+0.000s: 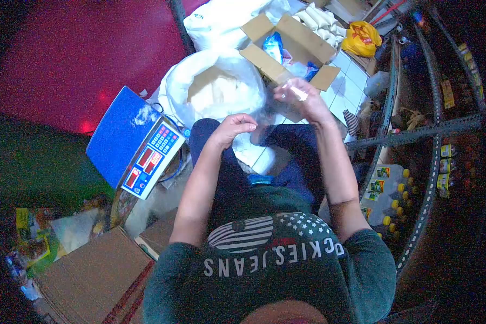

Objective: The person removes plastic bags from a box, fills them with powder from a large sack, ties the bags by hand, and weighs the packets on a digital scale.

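Observation:
My left hand (234, 129) is over my knee, in front of the white sack, its thumb and fingers closed in a pinch at the edge of a clear plastic bag (264, 117). Higher up and to the right, my right hand (303, 100) is also closed on the thin clear plastic, slightly blurred. The see-through film spans the space between both hands; its outline is hard to make out. Just beyond the left hand, an open white sack (175, 89) holds white powdery stuff (216, 92).
A blue digital scale (124, 127) with white powder on its plate stands left. An open cardboard box (308, 40) holds blue packets. Behind are filled white bags (318, 24) and a yellow bag (362, 39). Metal shelving (416, 135) with yellow-capped bottles (386, 186) lines the right.

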